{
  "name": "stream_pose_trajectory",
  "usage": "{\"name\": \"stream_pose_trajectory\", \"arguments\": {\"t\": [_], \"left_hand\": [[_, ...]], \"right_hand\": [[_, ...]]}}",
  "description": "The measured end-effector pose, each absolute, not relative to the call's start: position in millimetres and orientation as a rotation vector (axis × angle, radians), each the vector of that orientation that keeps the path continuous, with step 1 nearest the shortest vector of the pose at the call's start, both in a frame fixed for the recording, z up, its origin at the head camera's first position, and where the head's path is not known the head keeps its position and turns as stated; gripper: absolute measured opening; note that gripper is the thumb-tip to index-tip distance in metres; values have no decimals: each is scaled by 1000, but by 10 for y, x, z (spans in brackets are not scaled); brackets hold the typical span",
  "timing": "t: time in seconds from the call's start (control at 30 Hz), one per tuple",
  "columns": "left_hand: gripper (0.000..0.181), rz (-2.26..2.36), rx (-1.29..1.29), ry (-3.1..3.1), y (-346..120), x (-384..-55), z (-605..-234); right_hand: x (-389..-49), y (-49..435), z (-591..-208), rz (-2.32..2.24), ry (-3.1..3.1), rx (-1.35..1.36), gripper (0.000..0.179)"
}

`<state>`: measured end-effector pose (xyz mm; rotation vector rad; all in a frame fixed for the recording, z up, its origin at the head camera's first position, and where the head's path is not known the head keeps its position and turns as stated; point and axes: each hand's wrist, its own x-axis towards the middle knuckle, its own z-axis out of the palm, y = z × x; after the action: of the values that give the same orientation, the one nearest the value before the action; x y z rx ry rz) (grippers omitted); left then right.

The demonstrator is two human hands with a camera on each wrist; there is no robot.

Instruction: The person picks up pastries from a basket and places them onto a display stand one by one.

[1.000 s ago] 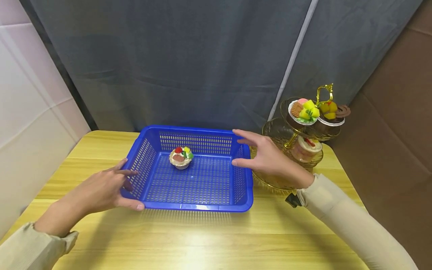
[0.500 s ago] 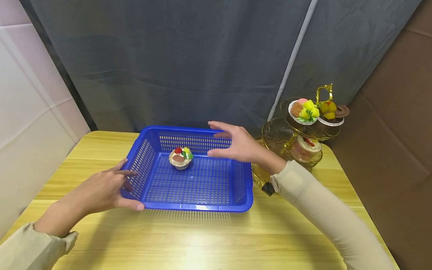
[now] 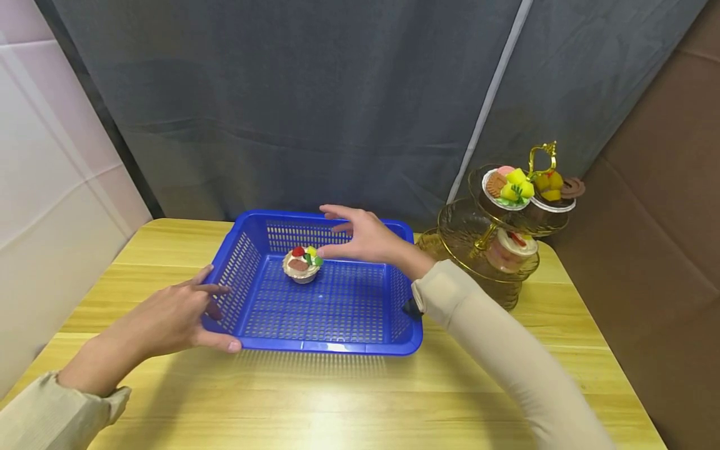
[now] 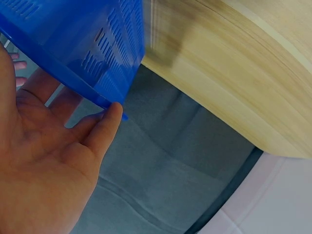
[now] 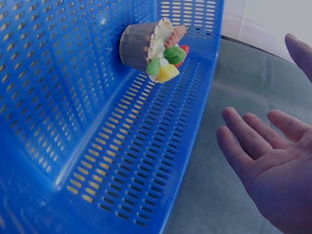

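Note:
My left hand (image 3: 169, 312) holds the blue plastic basket (image 3: 360, 347) at its near left corner. Some fingers reach over the left rim and the thumb lies along the front rim; in the left wrist view one fingertip (image 4: 114, 109) sits right at the rim. Inside the basket, left of its middle, stands a cupcake (image 3: 302, 270) with cream, a red berry, a brown biscuit and green and yellow pieces. Above the basket's back part my right hand (image 3: 362, 237) hovers with fingers spread and nothing held. In the head view its thumb tip overlaps the cupcake's right edge.
A gold-rimmed, tinted tiered stand (image 3: 478, 262) is at the right, behind my right forearm. It bears several desserts, including a fruit-topped cup (image 3: 509, 187) above and a pink layered one (image 3: 510, 250) below. A grey curtain (image 3: 281, 112) hangs behind the wooden table (image 3: 270, 400).
My right hand has swept left from the basket's right rim, across the basket, to beside the cupcake. The left hand, basket and cupcake have stayed in place.

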<state>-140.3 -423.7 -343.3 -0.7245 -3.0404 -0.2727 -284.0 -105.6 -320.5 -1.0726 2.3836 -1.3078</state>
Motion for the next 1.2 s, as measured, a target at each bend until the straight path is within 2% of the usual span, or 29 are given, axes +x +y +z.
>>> {"name": "stream_pose_trajectory", "arguments": {"t": [0.63,1.2], "left_hand": [[68,-276,-713,-3051,-4232,-1396,-3437],[68,-276,-704,-3045,-4225,-1397,-3444]], "right_hand": [[-2944,-1450,-3562,-873,2443,-1040,90],[-3000,-1612,-3744,-813,2471,-979,92]]}}
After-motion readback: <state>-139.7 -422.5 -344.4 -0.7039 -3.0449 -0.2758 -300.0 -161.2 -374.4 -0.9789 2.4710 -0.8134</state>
